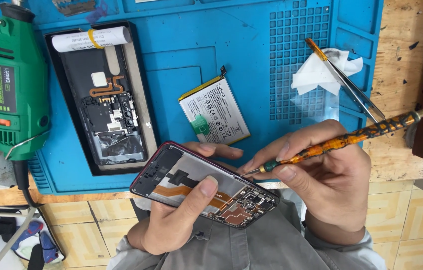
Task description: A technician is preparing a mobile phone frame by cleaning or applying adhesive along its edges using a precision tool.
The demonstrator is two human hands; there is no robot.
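Note:
My left hand [176, 220] holds an opened phone frame [191, 177] with a dark red rim, thumb pressed on its orange flex cable. Circuit parts show at the frame's right end. My right hand [321, 170] grips a screwdriver [351, 137] with a mottled orange-and-black handle, its tip touching the frame's upper edge. A loose silver phone battery [215, 116] lies on the blue work mat [186, 40] just above the frame. A second opened phone [106, 100] lies on the mat at the left.
A green rotary tool [14, 85] lies at the left edge of the mat. Tweezers [351, 85] with an orange grip rest on a crumpled white tissue [316, 75] at the right. A white roll [89, 39] sits atop the second phone. Tiled floor shows below the wooden bench edge.

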